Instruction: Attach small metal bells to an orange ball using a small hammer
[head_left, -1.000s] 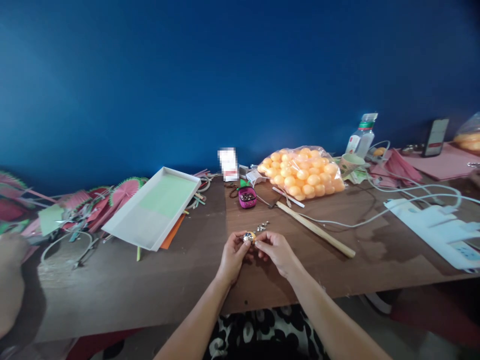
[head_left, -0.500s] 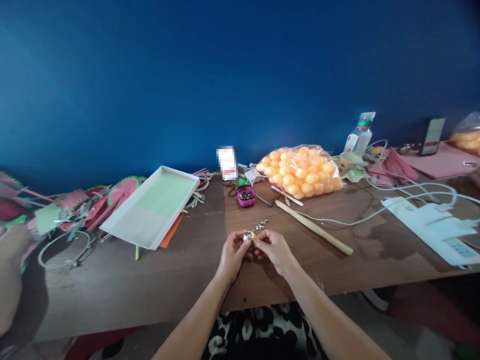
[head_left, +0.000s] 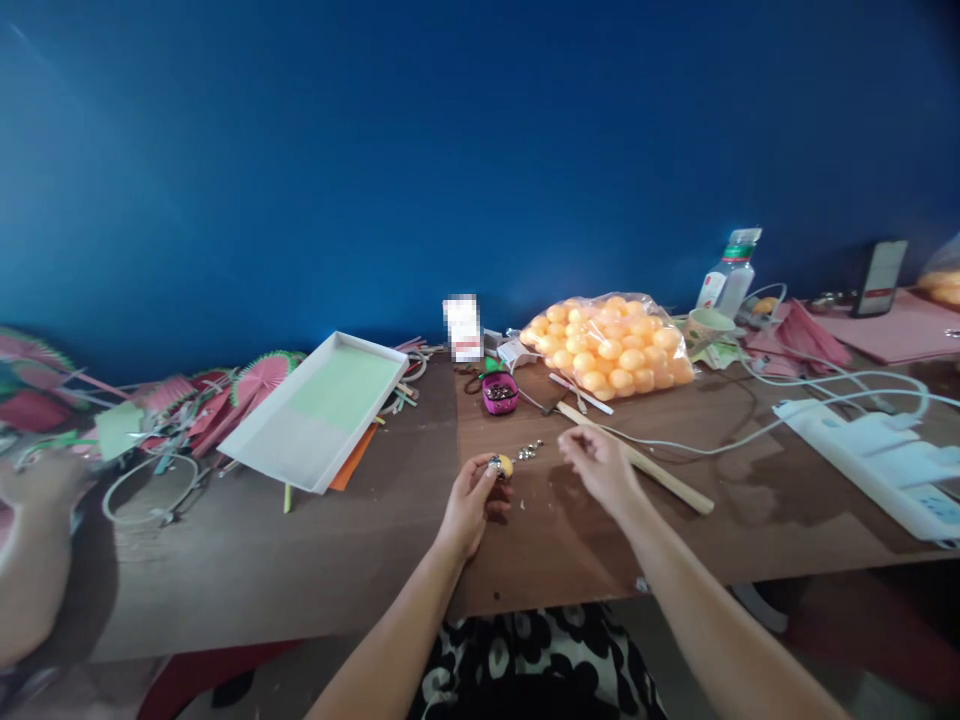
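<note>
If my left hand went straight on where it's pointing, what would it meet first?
Most likely the small metal pieces just beyond your left hand and its yellow-and-silver piece, though it might pass over them: its height above the table is unclear.

Tabletop [head_left: 337, 580] runs along the wall [head_left: 480, 150], I see. Tray [head_left: 285, 455] well left of the hands [head_left: 469, 505], paper fans [head_left: 264, 378] farther left. Metal pieces [head_left: 529, 451] between the hands, small case [head_left: 499, 404] behind them. Hammer [head_left: 664, 478] right of the case, bag of balls [head_left: 615, 345] behind it. Cup [head_left: 709, 323], bottle [head_left: 726, 285] right of bag; power strip [head_left: 829, 440] far right, nearer front.
</note>
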